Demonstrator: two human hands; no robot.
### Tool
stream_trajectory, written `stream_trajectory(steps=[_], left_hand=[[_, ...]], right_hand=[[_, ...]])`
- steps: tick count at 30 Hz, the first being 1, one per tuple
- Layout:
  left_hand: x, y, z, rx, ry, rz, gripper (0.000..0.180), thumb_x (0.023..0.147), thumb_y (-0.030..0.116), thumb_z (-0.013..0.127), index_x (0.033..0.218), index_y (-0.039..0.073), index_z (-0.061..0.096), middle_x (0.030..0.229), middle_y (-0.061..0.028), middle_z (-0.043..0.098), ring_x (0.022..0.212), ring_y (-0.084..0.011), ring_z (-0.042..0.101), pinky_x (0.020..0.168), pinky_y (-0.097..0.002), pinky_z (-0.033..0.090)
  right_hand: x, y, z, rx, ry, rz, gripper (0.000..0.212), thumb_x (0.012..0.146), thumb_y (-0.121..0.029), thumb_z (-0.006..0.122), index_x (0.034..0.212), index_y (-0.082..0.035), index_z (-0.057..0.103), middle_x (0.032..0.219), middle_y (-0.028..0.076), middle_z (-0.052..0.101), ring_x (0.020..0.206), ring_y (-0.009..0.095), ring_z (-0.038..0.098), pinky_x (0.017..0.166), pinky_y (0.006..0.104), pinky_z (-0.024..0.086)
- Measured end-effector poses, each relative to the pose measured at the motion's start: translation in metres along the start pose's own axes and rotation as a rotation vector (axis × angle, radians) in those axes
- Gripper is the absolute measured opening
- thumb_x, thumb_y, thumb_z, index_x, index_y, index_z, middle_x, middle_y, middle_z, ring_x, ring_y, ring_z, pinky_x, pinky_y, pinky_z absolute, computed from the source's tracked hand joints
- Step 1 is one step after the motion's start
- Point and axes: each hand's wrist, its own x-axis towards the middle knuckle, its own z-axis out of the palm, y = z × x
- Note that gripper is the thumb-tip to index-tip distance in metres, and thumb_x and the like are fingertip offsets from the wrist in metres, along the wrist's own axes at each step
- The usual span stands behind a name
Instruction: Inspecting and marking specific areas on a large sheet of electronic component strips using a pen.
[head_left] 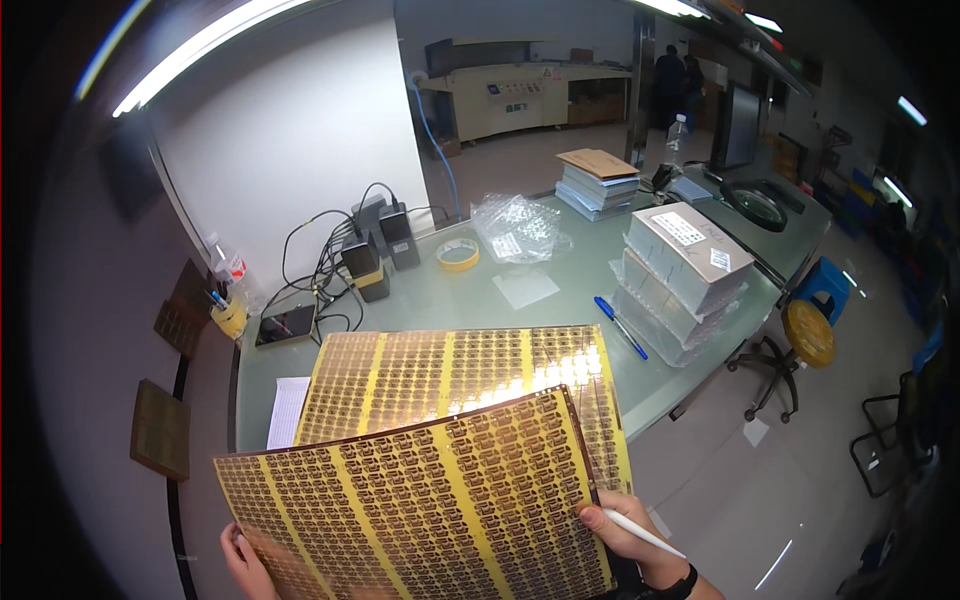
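A large flexible-looking circuit board panel (370, 500), yellow with rows of dark repeated patterns, is held tilted close in front of me. My left hand (246, 563) grips its left edge, with part of the fingers hidden. At the lower right edge my right hand (638, 548) is closed, thumb on the panel's face. A slim white pen-like tool (655, 538) also lies in that hand, pointing down to the right. Behind the held panel, another similar patterned panel (345, 370) rests on the table and reflects bright light; its near part is covered.
On the green table (420, 305) are a blue pen (622, 328), a tape roll (458, 256), bubble wrap (515, 225), wrapped stacks (682, 275), a phone (287, 325) and black power adapters (372, 240) with cables. A yellow-seated stool (808, 333) stands to the right.
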Motion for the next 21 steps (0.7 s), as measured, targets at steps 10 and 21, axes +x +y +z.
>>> stream_trajectory(steps=[10, 21], left_hand=[[0.008, 0.111, 0.026, 0.247, -0.138, 0.415, 0.039, 0.089, 0.014, 0.042, 0.127, 0.006, 0.043, 0.139, -0.0142, 0.034, 0.131, -0.0321, 0.025, 0.107, -0.0445, 0.021], [0.001, 0.238, 0.110, -0.255, -0.803, 0.613, 0.024, 0.081, 0.019, 0.062, 0.101, 0.005, 0.060, 0.090, -0.0108, 0.062, 0.080, -0.0258, 0.060, 0.070, -0.0350, 0.047]], right_hand=[[0.018, -0.006, 0.032, 0.084, 0.080, 0.038, 0.029, 0.091, -0.027, 0.054, 0.092, 0.001, 0.061, 0.071, -0.001, 0.050, 0.068, 0.007, 0.045, 0.061, 0.0226, 0.038], [0.023, 0.000, 0.029, -0.491, 0.331, -0.337, 0.028, 0.082, 0.000, 0.058, 0.110, 0.000, 0.053, 0.087, 0.010, 0.059, 0.072, 0.013, 0.058, 0.062, 0.0235, 0.047]])
